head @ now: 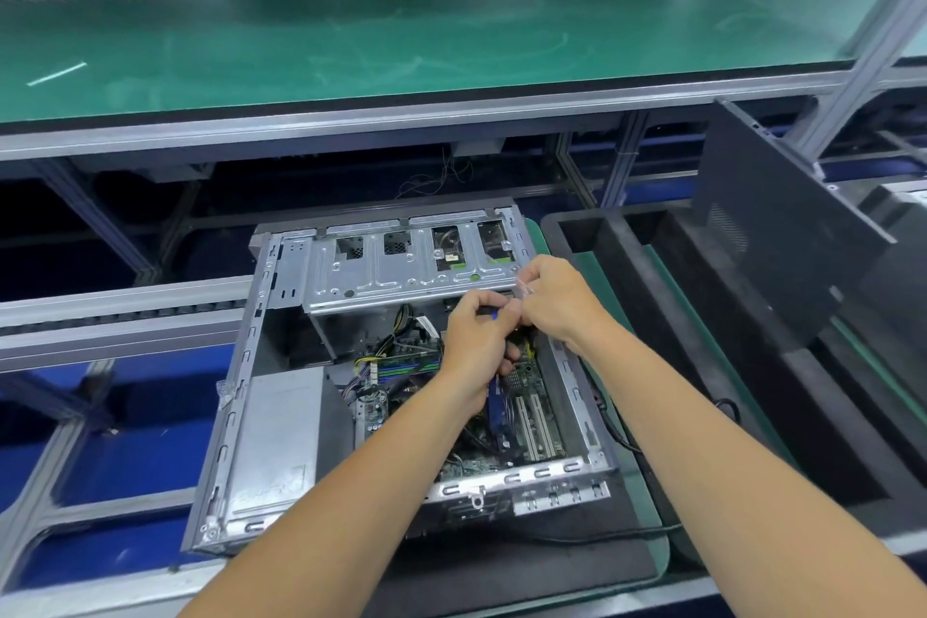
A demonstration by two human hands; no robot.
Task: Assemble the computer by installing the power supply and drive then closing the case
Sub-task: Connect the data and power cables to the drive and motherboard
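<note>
The case (401, 366) lies open on its side on the worktop (647, 557), with the power supply (276, 442) seemingly seated at its left and the drive cage (401, 266) across the far end. Both hands work just below the cage: the left hand (476, 341) curls around a dark connector, the right hand (552, 301) pinches something small and pale. Cabling looks unfinished; the side panel (772, 226) leans well apart, still to fit.

Case (281, 316): bare sheet metal, dull silver sheen. Drive cage (401, 276): stamped metal, brighter. Power supply (276, 442): matt grey metal. Side panel (772, 226): matt black. Shelf (401, 40): smooth green mat, faint gloss. Foam tray (652, 266): black, matt.
</note>
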